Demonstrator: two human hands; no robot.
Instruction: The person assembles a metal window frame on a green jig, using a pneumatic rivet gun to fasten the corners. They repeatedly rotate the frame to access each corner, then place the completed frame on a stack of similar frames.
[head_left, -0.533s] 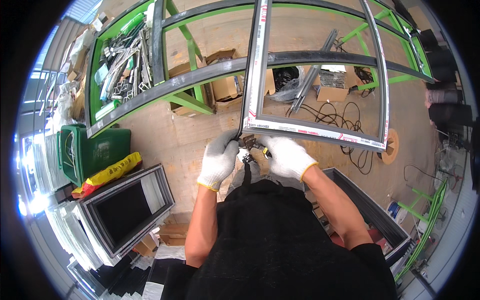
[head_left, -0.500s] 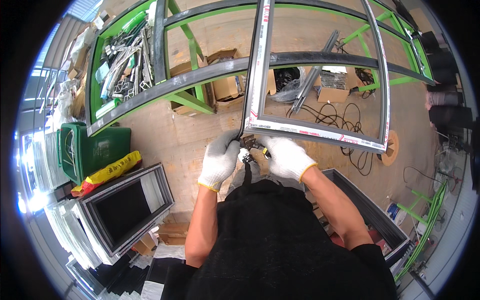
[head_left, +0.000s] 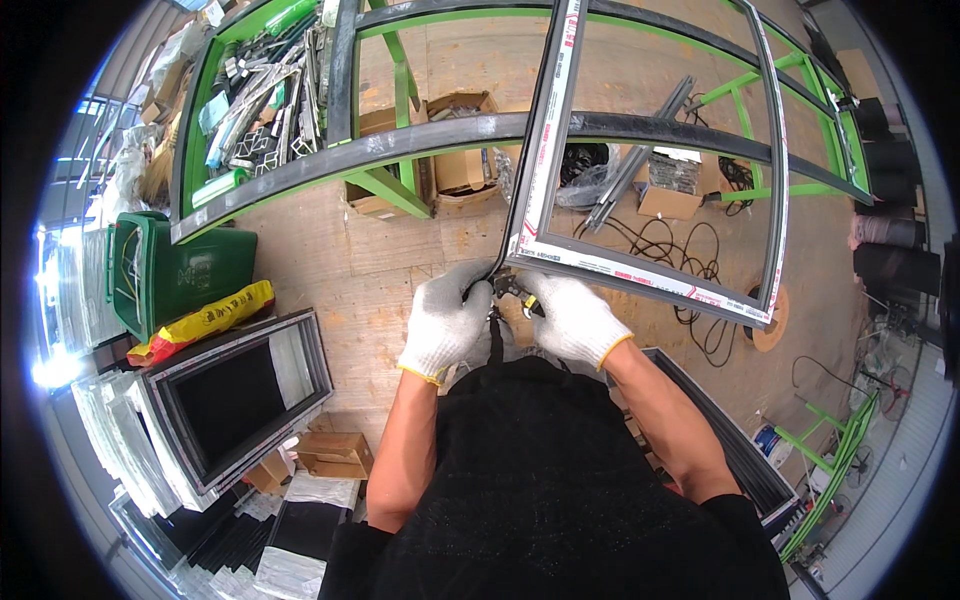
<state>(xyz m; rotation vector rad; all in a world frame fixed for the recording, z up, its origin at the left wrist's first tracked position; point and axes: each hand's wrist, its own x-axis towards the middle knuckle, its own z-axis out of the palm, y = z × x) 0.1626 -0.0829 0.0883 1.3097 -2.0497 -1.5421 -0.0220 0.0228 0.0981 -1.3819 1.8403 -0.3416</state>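
Note:
My left hand (head_left: 445, 320), in a white knit glove, is closed with thumb and fingers pinched on a thin black rubber strip (head_left: 506, 245). That strip runs up along the left side of a grey window frame (head_left: 640, 272) with printed white film on its faces. Just below the frame's near left corner, my gloved right hand (head_left: 575, 318) is closed round pliers (head_left: 529, 304) with black and yellow handles. Their dark jaws are close to the strip by my left fingertips; whether they touch it I cannot tell. The frame lies on a green bench (head_left: 450, 132) with black-padded rails.
Metal offcuts (head_left: 275, 110) fill the bench's left bay. Cardboard boxes (head_left: 465, 165) and tangled black cable (head_left: 690, 250) lie beneath and in front. At left are a green bin (head_left: 185, 270), a yellow-red bag (head_left: 205, 322) and stacked frames (head_left: 240, 405); more frames (head_left: 715, 425) stand right of me.
My view has shifted a little, and the window frame now appears slightly farther right and more tilted. Both hands keep their hold near the corner.

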